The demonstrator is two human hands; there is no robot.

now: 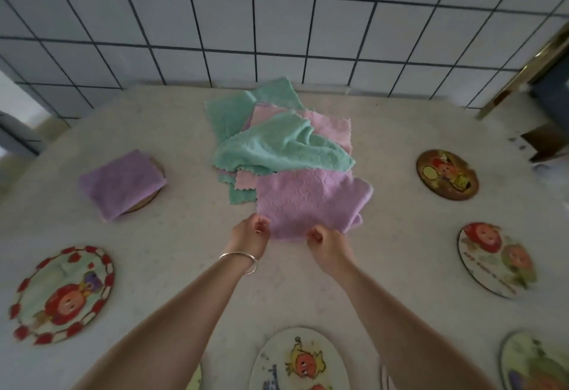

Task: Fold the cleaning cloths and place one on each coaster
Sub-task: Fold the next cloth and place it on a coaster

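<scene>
Head camera looks down on a pale tabletop. Both hands pinch the near edge of a purple cloth: the left hand at its left corner, the right hand just beside. Behind it lies a heap of teal and pink cloths. One folded purple cloth rests on a coaster at left.

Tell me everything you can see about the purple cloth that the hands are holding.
The purple cloth looks like soft, fluffy microfibre with an embossed pattern. It lies mostly flat on the pale table, seemingly doubled over, its right side bunched. Its far edge tucks under the pile of green and pink cloths. The left hand and right hand pinch its near edge.
</scene>
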